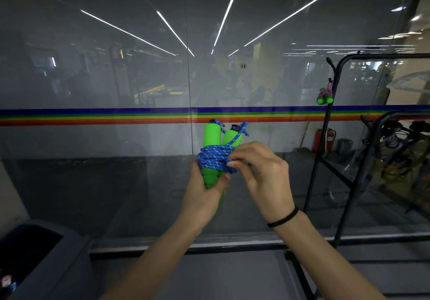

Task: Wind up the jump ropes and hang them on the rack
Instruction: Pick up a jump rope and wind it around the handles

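A jump rope with two green foam handles [211,137] and a blue cord [215,158] wound around them is held upright in front of me. My left hand [204,192] grips the lower ends of the handles. My right hand [260,169] pinches the blue cord at the coil's right side. A black metal rack [325,151] stands to the right. On one of its hooks hangs a second wound rope [325,96] with green handles and a pink cord.
A glass wall [116,90] with a rainbow stripe runs straight ahead. A dark bin [35,253] stands at the lower left. Behind the rack lie dark bags and gear [400,146]. A red fire extinguisher [322,140] stands past the glass.
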Tool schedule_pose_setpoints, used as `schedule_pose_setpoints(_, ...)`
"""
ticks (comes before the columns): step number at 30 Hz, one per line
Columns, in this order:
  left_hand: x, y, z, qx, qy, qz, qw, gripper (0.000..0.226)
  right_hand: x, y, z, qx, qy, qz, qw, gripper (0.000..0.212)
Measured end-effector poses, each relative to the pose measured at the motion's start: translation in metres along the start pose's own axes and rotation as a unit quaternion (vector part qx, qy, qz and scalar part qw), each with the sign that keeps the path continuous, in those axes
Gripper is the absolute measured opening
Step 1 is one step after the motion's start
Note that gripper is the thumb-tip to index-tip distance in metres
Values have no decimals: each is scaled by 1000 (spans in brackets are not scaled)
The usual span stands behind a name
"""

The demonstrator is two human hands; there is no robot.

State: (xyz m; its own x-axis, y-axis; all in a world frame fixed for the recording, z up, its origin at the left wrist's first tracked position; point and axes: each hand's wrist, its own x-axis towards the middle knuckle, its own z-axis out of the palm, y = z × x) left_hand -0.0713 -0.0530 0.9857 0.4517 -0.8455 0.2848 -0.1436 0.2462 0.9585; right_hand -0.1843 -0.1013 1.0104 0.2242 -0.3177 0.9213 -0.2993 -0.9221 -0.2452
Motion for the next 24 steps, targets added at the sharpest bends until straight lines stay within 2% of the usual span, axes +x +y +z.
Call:
schedule_pose_setpoints(4, -3, -1, 1, 19, 0, 2, 1000, 44, 3, 0, 2, -4, -29, -3, 1000, 6)
schedule_pose_setpoints(7, -5, -2, -3, 45, -8, -3, 999, 40, 8, 0, 0, -8, -93, 22, 995, 4)
schedule_pose_setpoints(10, -7, -3, -5, 80, -19, -12, 997, 44, 15, 0, -4, -15, -165, 70, 984, 11)
schedule_pose_setpoints(12, -8, -2, -6, 105, -18, -3, 994, 38, 17, -1, -5, -33, -192, 90, 977, 14)
schedule_pose_setpoints(18, -6, 2, -6, 153, -9, 18, 988, 36, 15, -7, 5, -82, -154, 91, 980, 21)
schedule_pose_setpoints(21, -4, 4, -10, 175, -18, 12, 984, 36, 14, -5, 11, -63, -166, 109, 978, 21)
schedule_pose_setpoints(24, -2, 2, -13, 207, -25, 8, 978, 33, 13, 0, 11, -31, -198, 167, 965, 27)
